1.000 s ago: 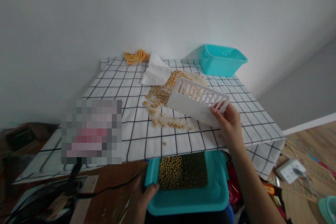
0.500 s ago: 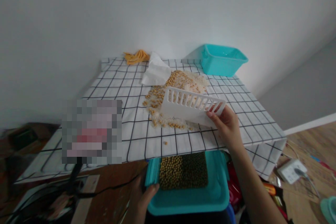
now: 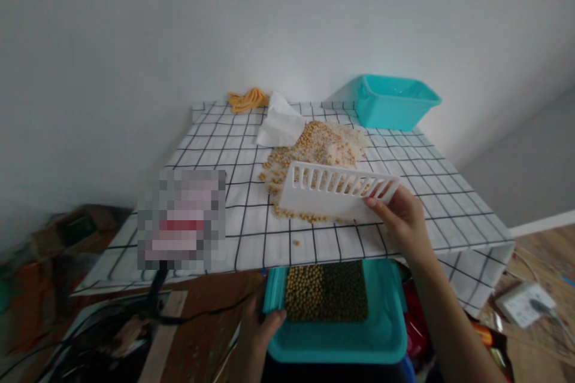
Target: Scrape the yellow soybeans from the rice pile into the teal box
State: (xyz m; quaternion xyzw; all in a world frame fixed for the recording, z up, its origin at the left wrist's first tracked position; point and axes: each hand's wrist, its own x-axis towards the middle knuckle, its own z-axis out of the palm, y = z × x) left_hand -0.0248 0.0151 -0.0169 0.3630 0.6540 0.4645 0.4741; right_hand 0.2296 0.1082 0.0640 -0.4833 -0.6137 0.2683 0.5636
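Observation:
My right hand (image 3: 404, 215) pinches the right end of a white slotted plastic divider (image 3: 327, 197). The divider stands on its long edge, tilted, at the near side of a spread of yellow beans and pale grains (image 3: 314, 137) on the tablecloth. Below the table edge, my left hand (image 3: 263, 326) grips the left rim of a turquoise tub (image 3: 336, 344), its thumb over the rim and its other fingers hidden. At the tub's far side lie yellow beans (image 3: 304, 293) on the left and dark green beans (image 3: 345, 292) on the right.
On the checked tablecloth (image 3: 215, 149) are a white cloth (image 3: 281, 122) and yellow strands (image 3: 248, 100). A second turquoise tub (image 3: 390, 105) stands at the back right by the wall. A blurred-out item (image 3: 182, 218) lies at the left. A power strip (image 3: 525, 302) is on the floor.
The whole view has shifted, so everything sits further right. The divider has tipped slightly and come a little nearer the table's front edge in my right hand. My left hand keeps the tub.

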